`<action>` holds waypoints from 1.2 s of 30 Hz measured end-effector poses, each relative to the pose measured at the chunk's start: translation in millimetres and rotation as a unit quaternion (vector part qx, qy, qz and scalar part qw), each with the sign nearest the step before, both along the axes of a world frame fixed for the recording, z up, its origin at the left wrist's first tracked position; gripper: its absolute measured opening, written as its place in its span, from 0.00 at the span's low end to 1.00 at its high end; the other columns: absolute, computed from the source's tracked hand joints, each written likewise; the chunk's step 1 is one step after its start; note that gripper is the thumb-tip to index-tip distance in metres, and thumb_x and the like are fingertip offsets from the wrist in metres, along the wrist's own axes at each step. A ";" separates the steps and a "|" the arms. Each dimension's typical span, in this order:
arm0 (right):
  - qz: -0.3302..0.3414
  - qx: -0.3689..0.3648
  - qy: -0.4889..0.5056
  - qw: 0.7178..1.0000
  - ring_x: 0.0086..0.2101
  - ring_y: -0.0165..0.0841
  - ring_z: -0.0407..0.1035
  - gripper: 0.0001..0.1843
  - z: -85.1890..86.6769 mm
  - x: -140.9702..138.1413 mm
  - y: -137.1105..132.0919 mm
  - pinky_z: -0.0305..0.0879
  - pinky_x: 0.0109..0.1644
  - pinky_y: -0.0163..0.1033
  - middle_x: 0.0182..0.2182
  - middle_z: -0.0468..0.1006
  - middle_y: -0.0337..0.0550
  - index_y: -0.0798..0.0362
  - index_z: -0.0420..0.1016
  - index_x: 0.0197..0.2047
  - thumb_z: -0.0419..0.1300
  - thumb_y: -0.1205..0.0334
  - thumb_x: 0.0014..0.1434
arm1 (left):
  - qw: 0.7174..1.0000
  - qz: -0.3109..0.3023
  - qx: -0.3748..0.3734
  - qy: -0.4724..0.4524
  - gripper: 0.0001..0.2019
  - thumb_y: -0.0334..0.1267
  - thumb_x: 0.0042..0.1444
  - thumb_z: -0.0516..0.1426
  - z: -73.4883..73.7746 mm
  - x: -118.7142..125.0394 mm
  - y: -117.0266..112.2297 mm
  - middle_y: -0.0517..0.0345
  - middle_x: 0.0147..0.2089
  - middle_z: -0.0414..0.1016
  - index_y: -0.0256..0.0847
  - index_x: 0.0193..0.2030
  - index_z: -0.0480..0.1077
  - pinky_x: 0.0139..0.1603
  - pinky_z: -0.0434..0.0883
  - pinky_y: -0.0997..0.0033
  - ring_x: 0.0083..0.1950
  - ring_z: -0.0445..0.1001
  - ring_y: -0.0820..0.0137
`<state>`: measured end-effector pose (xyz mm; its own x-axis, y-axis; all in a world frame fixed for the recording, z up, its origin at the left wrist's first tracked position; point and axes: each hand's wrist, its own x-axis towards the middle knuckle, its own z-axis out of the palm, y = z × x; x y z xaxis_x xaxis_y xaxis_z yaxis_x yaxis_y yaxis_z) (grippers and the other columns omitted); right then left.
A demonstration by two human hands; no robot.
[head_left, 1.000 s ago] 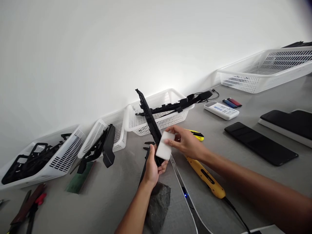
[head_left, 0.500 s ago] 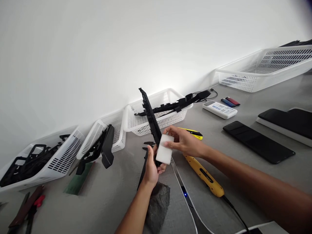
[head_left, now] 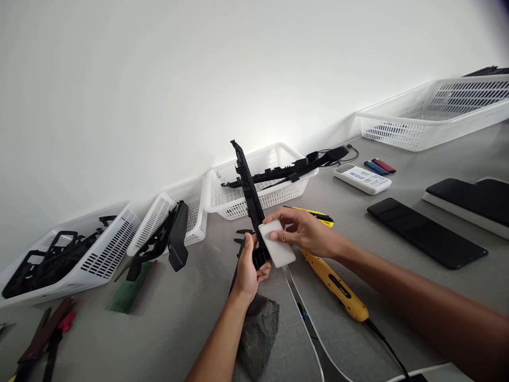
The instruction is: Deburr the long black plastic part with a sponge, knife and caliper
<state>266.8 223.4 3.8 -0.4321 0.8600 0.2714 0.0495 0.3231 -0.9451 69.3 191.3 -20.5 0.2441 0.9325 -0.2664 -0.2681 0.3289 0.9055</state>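
Note:
My left hand (head_left: 249, 268) is closed round the lower end of a long black plastic trim piece (head_left: 250, 196), which points up and away over the table. In my right hand (head_left: 300, 231) is a white sponge block (head_left: 277, 244), pinched with the thumb on its near face. The sponge is against or just beside the right edge of the trim piece; whether they touch cannot be made out. Below my left wrist lies a dark crumpled piece of material (head_left: 258, 331). Black calipers (head_left: 239, 240) are partly hidden behind my left hand.
White baskets (head_left: 230, 212) with black parts stand along the wall. A yellow corded tool (head_left: 338, 289) and a yellow utility knife (head_left: 324, 218) lie near my right forearm. Further right are a black phone-like slab (head_left: 425, 232) and a white labelled device (head_left: 362, 179).
The sponge has shifted right and turned, uncovering more of the trim piece's lower end. Both hands keep their hold. The whole view has moved slightly.

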 end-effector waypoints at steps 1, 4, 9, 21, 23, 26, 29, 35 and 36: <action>0.030 -0.006 -0.017 0.999 0.37 0.34 0.72 0.20 1.5 -0.5 -1.5 0.67 0.35 0.36 0.42 0.81 0.44 0.49 0.81 0.52 0.68 0.45 0.65 | 1.000 0.008 -0.003 0.003 0.39 0.78 0.50 0.60 0.4 0.3 -0.2 0.71 0.19 0.58 0.41 0.47 0.71 0.15 0.45 0.80 0.16 0.49 0.80; 0.051 0.008 -0.061 0.997 0.35 0.33 0.72 0.18 3.4 -3.0 -4.5 0.67 0.35 0.36 0.39 0.81 0.42 0.49 0.81 0.52 0.68 0.47 0.65 | 1.000 0.027 -0.012 0.009 0.38 0.78 0.50 0.60 1.0 0.9 0.1 0.71 0.20 0.58 0.41 0.45 0.71 0.15 0.45 0.80 0.16 0.50 0.80; -0.050 0.057 -0.060 0.995 0.38 0.34 0.72 0.15 3.6 -4.7 -4.7 0.66 0.39 0.38 0.44 0.82 0.44 0.50 0.81 0.50 0.67 0.49 0.67 | 1.000 0.011 0.003 0.001 0.40 0.79 0.50 0.60 -3.4 0.0 1.0 0.72 0.20 0.58 0.41 0.49 0.71 0.16 0.44 0.79 0.16 0.49 0.80; -0.121 -0.057 -0.018 0.991 0.36 0.38 0.74 0.25 0.4 7.0 6.8 0.68 0.31 0.38 0.41 0.81 0.47 0.51 0.79 0.56 0.66 0.41 0.65 | 0.998 -0.026 0.015 0.059 0.31 0.73 0.56 0.60 1.4 0.1 0.3 0.68 0.20 0.62 0.42 0.35 0.65 0.18 0.47 0.78 0.18 0.50 0.80; -0.025 -0.064 -0.031 0.997 0.36 0.36 0.73 0.24 -1.9 7.9 8.0 0.69 0.32 0.37 0.42 0.81 0.46 0.51 0.80 0.52 0.66 0.41 0.65 | 0.998 -0.014 0.007 0.053 0.31 0.73 0.55 0.60 0.4 -0.1 1.2 0.69 0.19 0.61 0.43 0.34 0.65 0.17 0.46 0.78 0.17 0.50 0.80; -0.012 -0.039 -0.054 0.998 0.36 0.35 0.72 0.23 -4.3 6.8 8.3 0.67 0.32 0.36 0.40 0.80 0.45 0.51 0.82 0.51 0.67 0.41 0.64 | 0.998 -0.021 0.007 0.051 0.31 0.73 0.56 0.59 -0.6 -0.9 1.2 0.69 0.19 0.60 0.42 0.34 0.64 0.17 0.46 0.78 0.17 0.49 0.81; -0.094 -0.034 -0.011 0.995 0.36 0.36 0.72 0.26 -2.4 5.4 7.6 0.67 0.31 0.36 0.40 0.80 0.46 0.51 0.80 0.53 0.67 0.39 0.64 | 0.997 -0.031 0.012 0.063 0.31 0.72 0.57 0.60 0.0 -1.6 -0.7 0.68 0.19 0.61 0.41 0.36 0.68 0.17 0.47 0.78 0.17 0.51 0.80; 0.005 -0.005 -0.070 0.997 0.35 0.34 0.71 0.21 5.4 10.8 9.8 0.66 0.33 0.37 0.39 0.81 0.45 0.51 0.83 0.50 0.66 0.42 0.66 | 0.997 -0.033 0.013 0.064 0.32 0.73 0.56 0.60 0.9 -2.9 -1.9 0.69 0.19 0.60 0.41 0.38 0.69 0.17 0.48 0.78 0.17 0.52 0.80; -0.016 -0.004 -0.073 0.997 0.35 0.34 0.71 0.21 4.0 10.9 10.6 0.67 0.34 0.37 0.39 0.80 0.45 0.51 0.83 0.50 0.66 0.42 0.66 | 0.998 -0.035 0.015 0.058 0.32 0.73 0.56 0.59 0.6 -2.8 -1.2 0.70 0.19 0.59 0.41 0.37 0.68 0.17 0.47 0.78 0.16 0.51 0.80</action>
